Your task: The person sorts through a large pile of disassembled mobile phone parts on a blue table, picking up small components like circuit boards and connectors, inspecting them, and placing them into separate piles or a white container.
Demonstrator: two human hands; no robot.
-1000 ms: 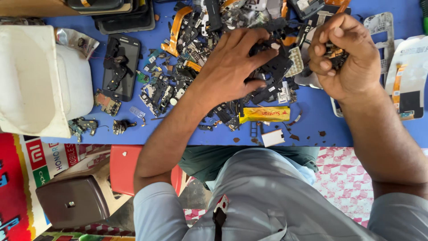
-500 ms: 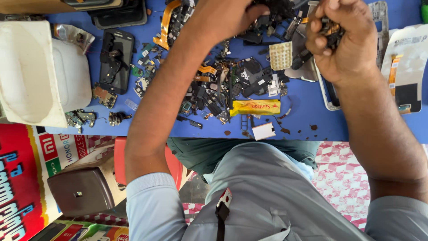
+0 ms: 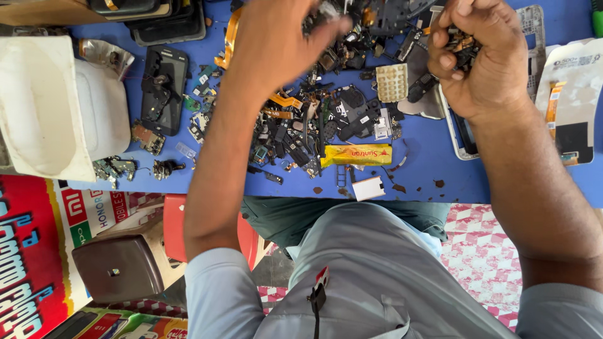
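A heap of small dismantled phone parts [image 3: 326,125] lies on a blue table [image 3: 440,169]: black frames, orange flex cables, circuit bits. My left hand [image 3: 276,37] reaches over the far side of the heap, blurred, with its fingertips among the parts near the top edge. What it grips is unclear. My right hand [image 3: 483,63] is raised above the right side of the heap. Its fingers are closed around a handful of small dark and orange parts [image 3: 461,41].
A white plastic tub [image 3: 56,107] stands at the left. Near it lies a black phone frame [image 3: 164,88]. A yellow packet [image 3: 357,155] and a small white piece [image 3: 369,187] lie by the near edge. Phone panels [image 3: 568,100] lie right. A brown box [image 3: 119,267] sits below.
My left hand has lifted off the middle of the heap and reached farther away, to its far side. My right hand stays closed on its handful.
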